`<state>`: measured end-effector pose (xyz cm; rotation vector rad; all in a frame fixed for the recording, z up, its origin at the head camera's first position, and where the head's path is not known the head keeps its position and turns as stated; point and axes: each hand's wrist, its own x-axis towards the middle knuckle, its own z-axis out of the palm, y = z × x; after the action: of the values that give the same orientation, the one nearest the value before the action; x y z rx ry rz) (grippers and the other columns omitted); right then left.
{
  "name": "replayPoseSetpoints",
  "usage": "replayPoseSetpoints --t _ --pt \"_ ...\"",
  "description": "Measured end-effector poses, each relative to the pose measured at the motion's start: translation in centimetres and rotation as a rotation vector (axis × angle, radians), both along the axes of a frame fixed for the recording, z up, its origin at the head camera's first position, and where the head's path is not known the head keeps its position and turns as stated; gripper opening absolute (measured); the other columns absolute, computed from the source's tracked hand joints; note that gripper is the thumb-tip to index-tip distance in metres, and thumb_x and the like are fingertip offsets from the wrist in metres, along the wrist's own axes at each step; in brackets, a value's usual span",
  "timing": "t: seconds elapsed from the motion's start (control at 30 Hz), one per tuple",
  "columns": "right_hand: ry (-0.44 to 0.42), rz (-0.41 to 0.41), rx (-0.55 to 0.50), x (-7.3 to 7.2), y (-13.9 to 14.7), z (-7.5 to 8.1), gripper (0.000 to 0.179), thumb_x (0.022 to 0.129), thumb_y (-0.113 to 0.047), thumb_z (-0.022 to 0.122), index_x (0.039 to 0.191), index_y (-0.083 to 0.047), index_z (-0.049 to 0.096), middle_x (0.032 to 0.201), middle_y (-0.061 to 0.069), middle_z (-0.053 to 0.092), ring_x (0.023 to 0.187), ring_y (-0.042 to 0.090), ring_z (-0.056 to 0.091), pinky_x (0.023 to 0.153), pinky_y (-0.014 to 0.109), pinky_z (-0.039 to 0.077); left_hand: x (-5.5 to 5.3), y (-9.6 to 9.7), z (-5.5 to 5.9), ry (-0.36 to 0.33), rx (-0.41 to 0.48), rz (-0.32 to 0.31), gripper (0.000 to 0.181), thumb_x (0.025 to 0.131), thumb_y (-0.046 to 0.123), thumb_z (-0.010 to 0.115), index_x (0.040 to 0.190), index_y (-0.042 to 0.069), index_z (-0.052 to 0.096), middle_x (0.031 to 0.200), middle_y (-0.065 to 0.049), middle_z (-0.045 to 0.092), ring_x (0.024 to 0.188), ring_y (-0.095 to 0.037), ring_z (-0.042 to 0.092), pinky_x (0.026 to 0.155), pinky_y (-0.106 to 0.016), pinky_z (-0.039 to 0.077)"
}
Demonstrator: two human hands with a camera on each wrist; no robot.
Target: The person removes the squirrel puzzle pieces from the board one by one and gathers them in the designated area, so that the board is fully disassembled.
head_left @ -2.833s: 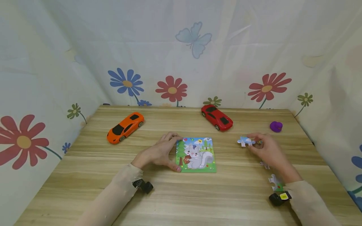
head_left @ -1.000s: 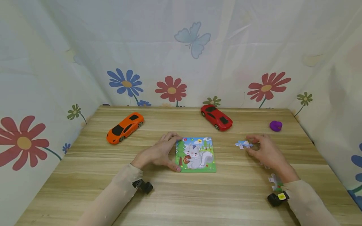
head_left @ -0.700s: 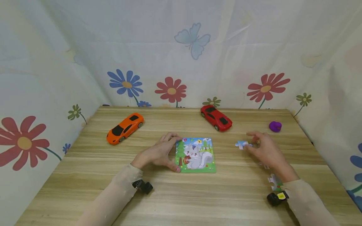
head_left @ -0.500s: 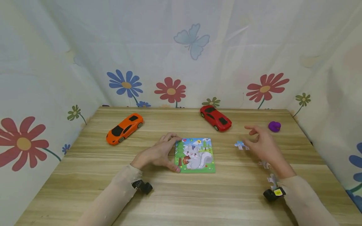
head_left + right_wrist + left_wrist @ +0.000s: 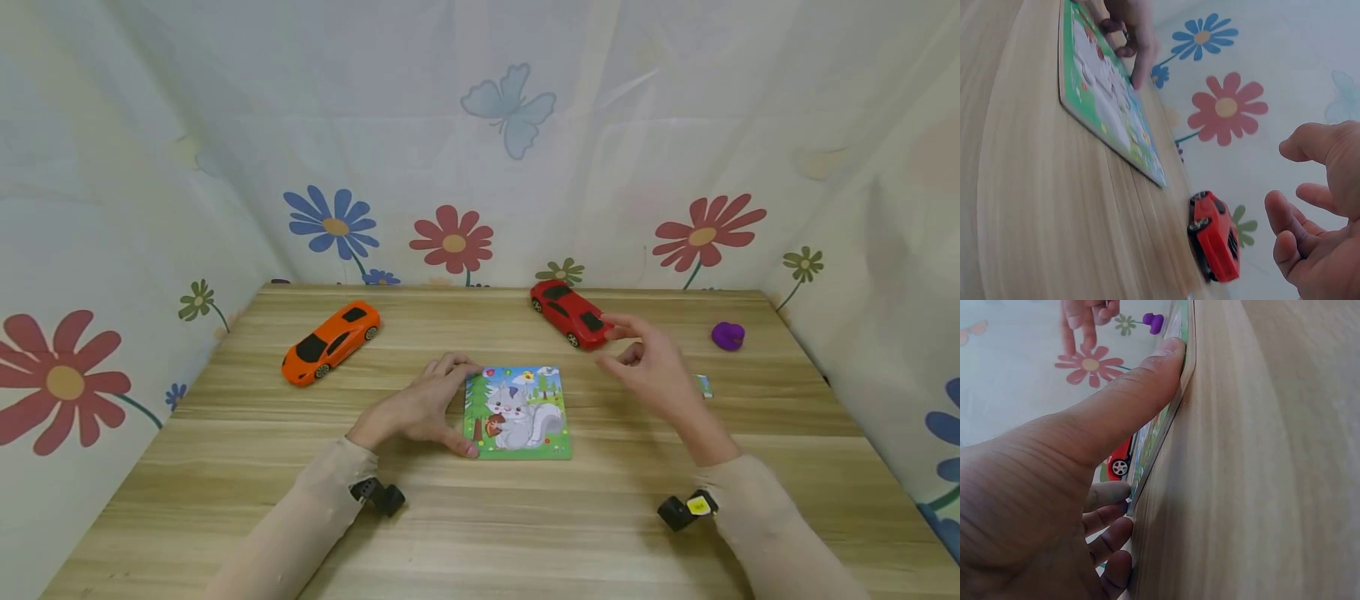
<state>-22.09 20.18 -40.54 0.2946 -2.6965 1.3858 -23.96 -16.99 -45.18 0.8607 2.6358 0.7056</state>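
Note:
A flat jigsaw board (image 5: 521,412) with a grey squirrel picture lies mid-table. My left hand (image 5: 420,408) holds its left side, the thumb at the near corner and a fingertip at the far corner. In the left wrist view that thumb reaches along the edge of the board (image 5: 1166,419). Right of the board hovers my right hand (image 5: 652,375), thumb and fingers apart; the right wrist view shows nothing between these fingers (image 5: 1282,212). A loose puzzle piece (image 5: 703,386) shows just beyond its wrist. Other loose pieces are hidden behind the right hand and forearm.
Behind the board stands a red toy car (image 5: 573,315), which the right fingertips overlap in the head view. An orange toy car (image 5: 332,342) sits at the back left, and a small purple toy (image 5: 728,336) at the back right. Flower-printed curtain surrounds the wooden table (image 5: 450,533).
The right hand first pinched a sky-blue puzzle piece, set it down and let go. It has since lifted and moved left toward the board. The left hand stays put.

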Motion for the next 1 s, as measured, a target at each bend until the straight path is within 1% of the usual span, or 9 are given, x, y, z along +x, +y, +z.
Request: replayPoseSetpoints --t 0.1,0.2,0.3,0.5,0.6,0.8,1.0 --pt "0.008 0.025 -0.034 0.0 -1.1 0.0 0.06 0.102 -0.016 0.083 0.157 -0.01 0.06 0.139 0.024 0.067 0.083 0.024 0.069 0.062 0.024 0.05 0.0 0.0 0.0 0.003 0.004 0.0 0.132 0.072 0.056 0.104 0.173 0.009 0.034 0.176 -0.015 0.027 0.157 -0.039 0.03 0.131 -0.061 0.032" --pt "0.003 0.079 -0.096 0.0 -2.0 -0.3 0.06 0.102 -0.014 0.083 0.157 -0.009 0.059 0.138 0.024 0.066 0.085 0.024 0.071 0.067 0.022 0.052 0.1 0.0 -0.1 0.005 0.007 0.005 0.132 0.072 0.056 0.104 0.173 0.009 0.034 0.176 -0.016 0.027 0.157 -0.039 0.031 0.131 -0.062 0.032" --pt "0.0 0.127 -0.133 0.1 -2.7 -0.8 0.061 0.103 -0.015 0.083 0.158 -0.01 0.058 0.14 0.024 0.065 0.087 0.025 0.071 0.071 0.021 0.054 0.1 0.0 -0.1 0.011 0.005 0.007 0.132 0.072 0.057 0.104 0.173 0.009 0.034 0.176 -0.016 0.027 0.157 -0.039 0.03 0.131 -0.062 0.032" --pt "0.001 0.161 -0.138 0.1 -3.7 -1.9 0.064 0.102 -0.02 0.085 0.158 -0.012 0.057 0.141 0.024 0.065 0.082 0.023 0.067 0.069 0.022 0.051 0.0 0.0 -0.1 0.013 -0.011 0.005 0.133 0.072 0.06 0.103 0.174 0.012 0.033 0.177 -0.014 0.026 0.159 -0.037 0.03 0.131 -0.061 0.033" --pt "-0.014 0.178 -0.153 0.1 -4.1 -2.5 0.064 0.101 -0.019 0.086 0.158 -0.013 0.057 0.141 0.025 0.065 0.081 0.022 0.065 0.07 0.023 0.052 -0.1 0.0 -0.2 0.013 -0.011 0.006 0.133 0.071 0.059 0.104 0.174 0.012 0.033 0.177 -0.014 0.026 0.158 -0.037 0.03 0.131 -0.06 0.033" --pt "-0.057 0.226 -0.171 0.1 -5.5 -3.8 0.069 0.099 -0.015 0.087 0.159 -0.007 0.056 0.141 0.027 0.065 0.081 0.022 0.066 0.077 0.023 0.055 -0.1 -0.1 -0.2 0.011 0.002 0.002 0.133 0.071 0.057 0.105 0.174 0.01 0.034 0.177 -0.015 0.026 0.158 -0.039 0.03 0.131 -0.062 0.032" --pt "-0.089 0.276 -0.176 0.4 -6.6 -4.7 0.07 0.098 -0.013 0.087 0.16 -0.004 0.054 0.138 0.025 0.065 0.082 0.022 0.066 0.073 0.023 0.054 -0.1 0.0 -0.2 -0.005 0.01 0.011 0.131 0.072 0.055 0.105 0.173 0.01 0.034 0.177 -0.015 0.026 0.158 -0.039 0.03 0.132 -0.063 0.032"
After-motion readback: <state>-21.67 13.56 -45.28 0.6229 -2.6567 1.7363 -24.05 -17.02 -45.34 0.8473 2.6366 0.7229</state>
